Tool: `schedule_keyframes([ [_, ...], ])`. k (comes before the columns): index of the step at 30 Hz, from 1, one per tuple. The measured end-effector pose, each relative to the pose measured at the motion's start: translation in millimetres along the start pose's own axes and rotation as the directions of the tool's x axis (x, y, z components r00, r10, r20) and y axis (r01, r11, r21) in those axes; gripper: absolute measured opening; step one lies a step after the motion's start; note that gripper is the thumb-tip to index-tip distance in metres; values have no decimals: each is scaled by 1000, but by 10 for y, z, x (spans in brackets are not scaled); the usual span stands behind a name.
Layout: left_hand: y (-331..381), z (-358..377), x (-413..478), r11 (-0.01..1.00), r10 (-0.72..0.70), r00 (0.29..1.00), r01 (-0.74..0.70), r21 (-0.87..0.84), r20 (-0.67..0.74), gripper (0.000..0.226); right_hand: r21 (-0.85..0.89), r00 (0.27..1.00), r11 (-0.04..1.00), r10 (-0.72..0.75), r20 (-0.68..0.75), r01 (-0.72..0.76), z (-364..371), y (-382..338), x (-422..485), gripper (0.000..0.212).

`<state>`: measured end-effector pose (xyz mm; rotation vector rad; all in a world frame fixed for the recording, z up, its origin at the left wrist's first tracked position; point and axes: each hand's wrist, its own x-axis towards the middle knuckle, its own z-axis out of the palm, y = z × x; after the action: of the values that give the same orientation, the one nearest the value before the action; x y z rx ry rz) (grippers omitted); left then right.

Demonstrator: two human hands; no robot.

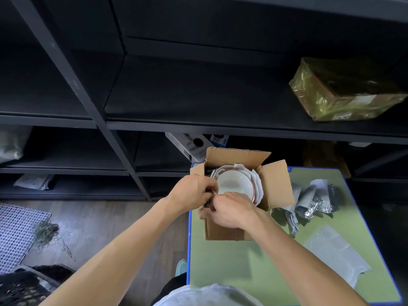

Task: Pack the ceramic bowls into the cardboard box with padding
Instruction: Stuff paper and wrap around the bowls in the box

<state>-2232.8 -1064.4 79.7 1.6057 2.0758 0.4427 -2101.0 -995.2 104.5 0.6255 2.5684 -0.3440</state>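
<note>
An open cardboard box point(276, 184) stands at the far left corner of a green table point(254, 261). Inside lies a white ceramic bowl point(234, 181) with a reddish rim, ringed by white padding sheets point(257, 181). My left hand point(192, 193) and my right hand point(229, 212) meet at the box's near left corner. Both have curled fingers pinching a dark piece of padding point(208, 203) at the box edge. The box's near wall is partly hidden by my right hand.
Crumpled grey and silver padding point(313, 202) lies right of the box, and a bubble wrap sheet point(335, 252) sits nearer me. Dark shelving fills the background, with a film-wrapped parcel point(344, 91) on it. A white mesh mat point(15, 230) lies on the floor at left.
</note>
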Motion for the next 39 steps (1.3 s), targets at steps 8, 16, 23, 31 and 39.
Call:
schedule_keyframes([
  [8,-33,2,33,999,4,1000,-3,-33,29,21,-15,993,999,-43,-108,41,23,65,-86,38],
  [16,-59,-53,13,997,49,998,-46,-56,50,20,-17,997,1000,-21,-78,19,42,25,-19,46],
  [23,-25,-57,-29,995,39,999,-35,-98,37,21,-7,997,1000,-12,-77,12,11,-13,-44,50],
  [31,-35,-189,-319,923,-135,955,23,-385,-265,23,190,954,981,34,-298,24,59,254,-497,30],
  [39,155,82,-454,965,-135,924,42,-257,-357,21,411,898,910,134,-418,56,337,684,-810,19],
])
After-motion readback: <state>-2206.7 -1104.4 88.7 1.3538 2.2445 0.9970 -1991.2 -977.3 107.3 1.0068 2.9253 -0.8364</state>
